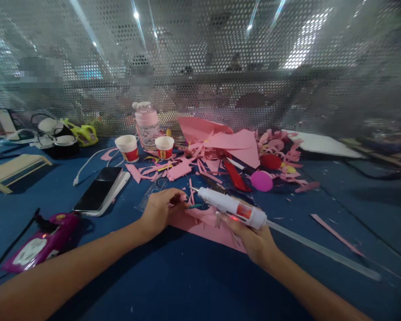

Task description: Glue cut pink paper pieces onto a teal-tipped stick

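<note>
My right hand [254, 236] is wrapped around a white hot glue gun [232, 206] with an orange-red window. A long translucent glue stick [324, 249] sticks out of its back end. The nozzle points left, close to the fingertips of my left hand [162, 207]. Those fingers are closed in a pinch, with what looks like a small piece of pink paper between them, mostly hidden. Under both hands lies a sheet of pink paper [203, 229]. A thin green object [194, 206] shows beside my left fingers, and a clear plastic ruler [147, 196] lies behind that hand.
Pink paper scraps [207, 151], a red-handled tool [235, 176] and a magenta disc [261, 181] lie beyond my hands. Paper cups [127, 148], a bottle [146, 122], a phone [99, 189] and a purple power strip [42, 243] stand left. A perforated screen [200, 58] rises behind.
</note>
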`<state>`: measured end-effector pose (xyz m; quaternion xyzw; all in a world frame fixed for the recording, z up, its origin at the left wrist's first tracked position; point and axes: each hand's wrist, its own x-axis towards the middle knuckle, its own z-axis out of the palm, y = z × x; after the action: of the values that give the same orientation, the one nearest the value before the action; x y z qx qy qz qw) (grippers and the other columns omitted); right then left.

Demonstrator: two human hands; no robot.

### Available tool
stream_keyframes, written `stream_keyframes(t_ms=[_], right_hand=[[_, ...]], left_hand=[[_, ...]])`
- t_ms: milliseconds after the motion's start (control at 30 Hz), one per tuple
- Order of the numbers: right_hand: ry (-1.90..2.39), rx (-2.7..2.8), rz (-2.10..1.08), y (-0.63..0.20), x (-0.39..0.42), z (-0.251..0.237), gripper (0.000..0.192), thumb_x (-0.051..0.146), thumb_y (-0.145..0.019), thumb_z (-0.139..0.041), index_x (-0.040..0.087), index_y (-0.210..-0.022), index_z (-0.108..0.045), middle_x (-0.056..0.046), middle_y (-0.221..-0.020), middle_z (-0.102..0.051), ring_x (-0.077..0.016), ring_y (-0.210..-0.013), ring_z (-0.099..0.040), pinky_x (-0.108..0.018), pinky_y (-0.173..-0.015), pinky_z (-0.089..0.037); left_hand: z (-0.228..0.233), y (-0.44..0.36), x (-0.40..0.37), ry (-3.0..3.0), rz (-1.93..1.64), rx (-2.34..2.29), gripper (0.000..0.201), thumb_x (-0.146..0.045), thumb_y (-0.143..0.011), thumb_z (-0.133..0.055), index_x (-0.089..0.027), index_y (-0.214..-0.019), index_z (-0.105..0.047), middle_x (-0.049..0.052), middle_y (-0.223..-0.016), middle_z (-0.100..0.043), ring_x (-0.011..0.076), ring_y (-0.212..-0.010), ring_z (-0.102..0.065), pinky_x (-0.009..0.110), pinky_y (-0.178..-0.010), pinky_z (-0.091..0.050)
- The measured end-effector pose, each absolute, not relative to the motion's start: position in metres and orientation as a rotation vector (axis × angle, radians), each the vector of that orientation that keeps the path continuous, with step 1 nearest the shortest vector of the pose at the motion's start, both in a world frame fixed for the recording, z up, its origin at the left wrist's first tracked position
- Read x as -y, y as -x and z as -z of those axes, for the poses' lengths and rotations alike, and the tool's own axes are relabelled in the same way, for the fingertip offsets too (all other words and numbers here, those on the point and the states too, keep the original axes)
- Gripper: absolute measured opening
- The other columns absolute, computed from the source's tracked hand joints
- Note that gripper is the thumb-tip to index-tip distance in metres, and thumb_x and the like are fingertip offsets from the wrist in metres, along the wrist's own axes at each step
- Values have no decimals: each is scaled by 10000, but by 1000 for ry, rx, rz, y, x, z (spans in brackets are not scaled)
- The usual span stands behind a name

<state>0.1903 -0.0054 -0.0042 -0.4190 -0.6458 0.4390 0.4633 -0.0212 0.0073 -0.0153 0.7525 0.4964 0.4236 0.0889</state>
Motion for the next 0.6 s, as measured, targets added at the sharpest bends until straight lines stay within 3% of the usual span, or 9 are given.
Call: stream_keyframes(t_ms=[367,500,600], right_hand=[[1008,1819,-1098,-191,6,-6,127,236,-720,-551,161,-619,-532,-6,-580,-538,-131,-526,-520,-257,-500,-399],[1034,1636,-1057,-189,6,-6,133,271,-702,-590,162,-636,-553,-5,-555,-545,-125,-513,-513,-247,-474,-406],[1073,1464,-1065,-188,5,-12,181,321,-694,-594,154,-627,-581,3,-489,-527,-86,-390,-427,-220,-357,-340]], left_hand=[[15,21,-7,-2270,-1281,-1589,133,-290,-705,-641,-165,-706,-597,-26,-549,-586,90,-495,-528,184,-475,-412],[15,21,-9,-2256,-1307,-1500,142,-218,-772,-564,-164,-892,-617,11,-700,-637,104,-594,-578,207,-576,-476],[14,21,-12,-2236,-1337,-1468,247,-157,-815,-479,-169,-1036,-588,42,-807,-645,127,-728,-606,252,-695,-499]])
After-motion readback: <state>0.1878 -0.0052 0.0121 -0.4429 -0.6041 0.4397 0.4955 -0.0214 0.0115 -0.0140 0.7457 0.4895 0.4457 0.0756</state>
